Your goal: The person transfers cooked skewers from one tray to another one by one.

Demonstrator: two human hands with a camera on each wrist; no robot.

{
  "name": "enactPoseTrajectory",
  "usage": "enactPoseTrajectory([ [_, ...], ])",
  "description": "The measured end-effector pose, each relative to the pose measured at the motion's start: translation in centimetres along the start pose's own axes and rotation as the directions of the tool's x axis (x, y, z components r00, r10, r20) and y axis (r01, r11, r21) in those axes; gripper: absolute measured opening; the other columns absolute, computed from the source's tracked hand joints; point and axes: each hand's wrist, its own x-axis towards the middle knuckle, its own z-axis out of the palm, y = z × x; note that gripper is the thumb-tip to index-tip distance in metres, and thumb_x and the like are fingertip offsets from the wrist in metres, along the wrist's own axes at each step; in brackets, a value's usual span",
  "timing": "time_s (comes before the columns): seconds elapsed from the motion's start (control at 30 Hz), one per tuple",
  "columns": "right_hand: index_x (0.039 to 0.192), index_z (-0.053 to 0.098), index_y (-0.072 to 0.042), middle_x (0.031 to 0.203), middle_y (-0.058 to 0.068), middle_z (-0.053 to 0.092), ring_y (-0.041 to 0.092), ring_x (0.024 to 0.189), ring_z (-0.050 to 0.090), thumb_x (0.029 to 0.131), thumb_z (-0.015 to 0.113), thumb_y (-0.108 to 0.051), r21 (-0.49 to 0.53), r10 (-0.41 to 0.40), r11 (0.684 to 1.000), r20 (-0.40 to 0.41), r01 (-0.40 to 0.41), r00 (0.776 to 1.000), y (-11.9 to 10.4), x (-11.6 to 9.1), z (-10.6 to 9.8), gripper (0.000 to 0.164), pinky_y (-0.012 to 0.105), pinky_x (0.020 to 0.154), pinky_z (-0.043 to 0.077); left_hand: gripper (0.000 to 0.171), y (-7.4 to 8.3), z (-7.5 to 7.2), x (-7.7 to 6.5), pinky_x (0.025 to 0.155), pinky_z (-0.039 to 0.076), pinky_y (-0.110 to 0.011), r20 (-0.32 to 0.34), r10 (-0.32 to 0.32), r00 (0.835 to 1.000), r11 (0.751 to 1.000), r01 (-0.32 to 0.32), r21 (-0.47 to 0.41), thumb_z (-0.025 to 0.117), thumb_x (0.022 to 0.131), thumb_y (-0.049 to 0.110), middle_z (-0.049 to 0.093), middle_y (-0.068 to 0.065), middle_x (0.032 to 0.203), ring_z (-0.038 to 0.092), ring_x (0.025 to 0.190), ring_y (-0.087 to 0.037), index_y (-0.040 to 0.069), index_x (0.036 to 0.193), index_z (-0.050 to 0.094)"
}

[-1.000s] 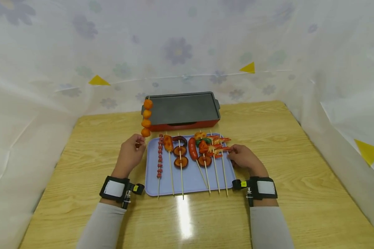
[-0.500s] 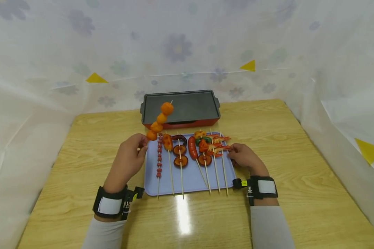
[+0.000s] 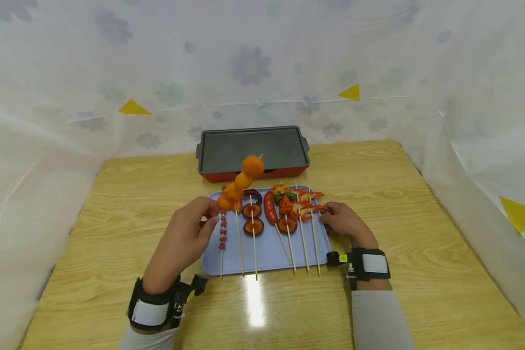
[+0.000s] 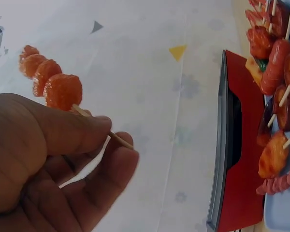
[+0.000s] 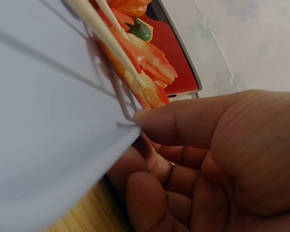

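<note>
My left hand (image 3: 188,236) pinches the bare stick of a skewer of orange balls (image 3: 253,166) between thumb and fingers. The skewer is held up in the air, tilted, its tip toward the back right; in the head view it overlaps the left part of a light purple tray (image 3: 269,255). At the tray's right rim is my right hand (image 3: 343,221). The right wrist view shows its thumb on top of the tray edge and fingers below. On the tray lie a sausage skewer (image 3: 270,209), a mushroom skewer (image 3: 253,227), shrimp skewers (image 3: 304,211) and several others.
Behind the tray stands a red grill with a dark flat plate (image 3: 253,146), close to the tray's far edge. Both rest on a wooden table (image 3: 424,253). A pale flowered sheet (image 3: 249,68) with yellow triangles surrounds the table's back and sides.
My left hand has carried the orange-ball skewer from the grill's left side rightward and nearer, tipping it from upright to slanted. The right hand has stayed at the tray rim.
</note>
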Motion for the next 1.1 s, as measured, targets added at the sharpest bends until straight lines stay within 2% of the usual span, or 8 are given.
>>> enactPoseTrajectory([
  [0.1,0.094,0.057,-0.001,0.075,0.007,0.055,0.020,0.065,0.054,0.096,0.055,-0.008,0.003,0.009,1.000,0.009,-0.009,1.000,-0.1,0.0,0.0,0.008,0.032,0.058,0.044,0.018,0.4,0.1,0.0,0.065,0.049,-0.033,-0.009,0.075,0.997,0.997,-0.075,-0.005,0.067,0.090,-0.006,0.062,-0.003,0.093,0.059,0.082,-0.015,0.007,0.099,0.059],
  [0.27,0.095,0.056,-0.001,0.073,0.005,0.053,0.019,0.065,0.053,0.096,0.054,-0.008,0.008,0.011,1.000,0.013,-0.011,1.000,-0.2,0.0,-0.2,0.008,0.032,0.058,0.044,0.023,1.2,0.4,0.1,0.067,0.050,-0.031,-0.043,0.184,0.982,0.983,-0.184,0.010,0.068,0.087,-0.009,0.058,-0.002,0.091,0.057,0.082,-0.014,0.008,0.095,0.056],
  [0.43,0.092,0.055,-0.002,0.072,0.005,0.053,0.019,0.063,0.052,0.096,0.055,-0.008,0.014,0.004,1.000,0.016,-0.004,1.000,-0.3,-0.1,0.0,0.008,0.032,0.057,0.042,0.023,2.2,0.0,-0.5,0.064,0.050,-0.029,-0.065,0.212,0.975,0.977,-0.211,0.020,0.067,0.088,-0.009,0.055,0.000,0.090,0.054,0.080,-0.011,0.009,0.096,0.056],
  [0.63,0.087,0.054,-0.002,0.070,0.006,0.052,0.020,0.061,0.050,0.095,0.055,-0.007,0.013,0.003,1.000,0.001,-0.003,1.000,-0.5,-0.2,0.1,0.010,0.031,0.056,0.041,0.022,3.3,-0.8,-1.1,0.064,0.048,-0.027,-0.087,0.225,0.970,0.972,-0.218,0.085,0.069,0.087,-0.009,0.055,0.000,0.088,0.052,0.078,-0.010,0.008,0.096,0.058],
  [0.97,0.093,0.057,-0.001,0.074,0.007,0.053,0.021,0.065,0.051,0.095,0.055,-0.008,-0.004,0.007,1.000,0.014,-0.007,1.000,-0.9,0.4,0.2,0.008,0.031,0.059,0.042,0.027,4.7,-1.7,-2.0,0.066,0.049,-0.027,-0.112,0.303,0.947,0.949,-0.289,0.125,0.069,0.082,-0.014,0.058,0.000,0.089,0.052,0.078,-0.010,0.006,0.098,0.062],
  [1.1,0.095,0.056,-0.001,0.074,0.006,0.053,0.021,0.066,0.052,0.095,0.056,-0.008,-0.018,0.009,1.000,0.018,-0.009,1.000,-0.9,0.4,-0.1,0.007,0.031,0.059,0.043,0.025,4.8,-1.7,-2.1,0.067,0.050,-0.027,-0.104,0.304,0.947,0.948,-0.289,0.136,0.069,0.083,-0.013,0.059,0.000,0.090,0.052,0.078,-0.011,0.005,0.099,0.063],
])
